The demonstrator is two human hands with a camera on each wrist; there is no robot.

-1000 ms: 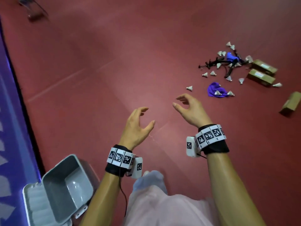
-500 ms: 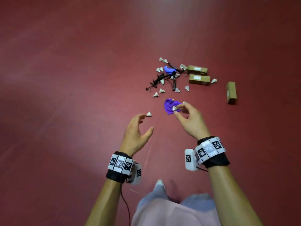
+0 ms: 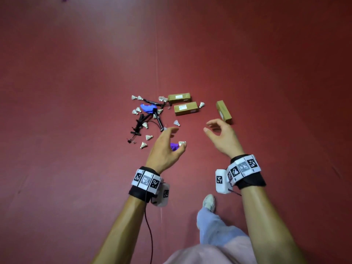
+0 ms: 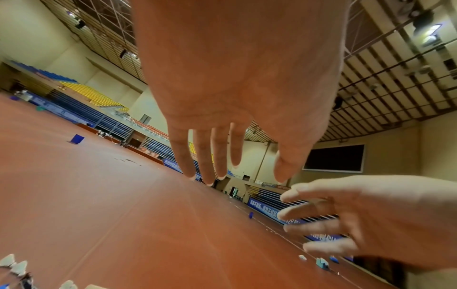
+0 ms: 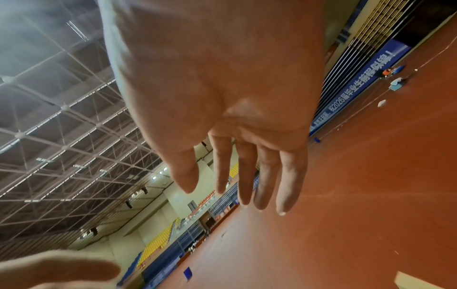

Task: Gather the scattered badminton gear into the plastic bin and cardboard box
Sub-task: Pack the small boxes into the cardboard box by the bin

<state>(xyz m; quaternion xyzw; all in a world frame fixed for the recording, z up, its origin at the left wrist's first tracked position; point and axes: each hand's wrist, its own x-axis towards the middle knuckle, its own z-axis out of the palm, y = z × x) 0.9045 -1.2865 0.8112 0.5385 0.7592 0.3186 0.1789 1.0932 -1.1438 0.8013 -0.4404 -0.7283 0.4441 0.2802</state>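
Several white shuttlecocks (image 3: 149,137) lie scattered on the red court floor around a black tangle of racket parts (image 3: 144,121) and a blue cloth (image 3: 147,108). Three brown cardboard boxes lie beyond: two side by side (image 3: 185,108) and one apart (image 3: 223,112). My left hand (image 3: 171,141) hovers with loosely spread fingers over a purple cloth (image 3: 174,146) and a shuttlecock (image 3: 182,142), holding nothing. My right hand (image 3: 213,128) is raised beside it, fingers relaxed and empty, just short of the lone box. Both wrist views show straight, empty fingers (image 4: 205,156) (image 5: 247,176).
The red court floor (image 3: 76,130) stretches wide on every side. My foot (image 3: 209,202) and pale trousers are below the hands. A cable (image 3: 149,225) hangs from the left wrist. Distant blue bins (image 4: 77,139) and stands line the hall. No plastic bin is in view.
I have walked closer to the pile, which now sits right under my hands. The grey plastic bin seen a second ago has dropped out of view. Both hands stay empty.
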